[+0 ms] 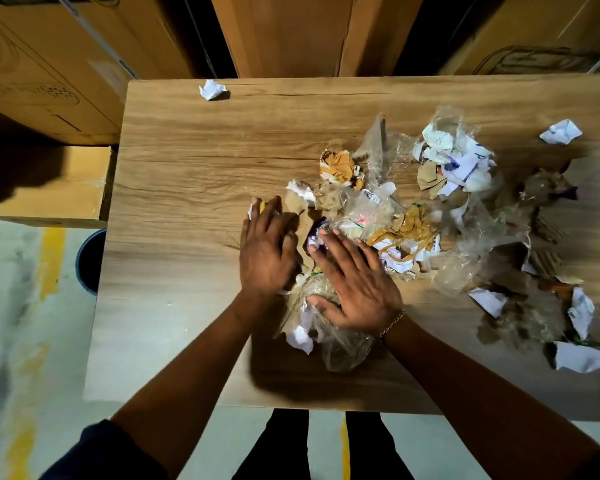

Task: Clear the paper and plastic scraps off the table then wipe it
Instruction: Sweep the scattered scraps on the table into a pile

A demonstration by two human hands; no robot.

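A heap of crumpled white paper, brown paper and clear plastic scraps point(413, 216) covers the middle and right of the wooden table point(187, 168). My left hand point(265, 252) lies flat on the heap's left edge, fingers straight, over a small white and yellow scrap. My right hand point(355, 289) presses flat on a clump of plastic and paper point(326, 327) near the front edge. One paper ball point(212, 89) sits alone at the far left. Another point(560, 132) lies at the far right.
Large cardboard boxes point(42, 64) stand behind and to the left of the table. A dark round bin point(90, 261) stands on the floor at the table's left side. More white scraps point(579, 356) lie near the front right corner.
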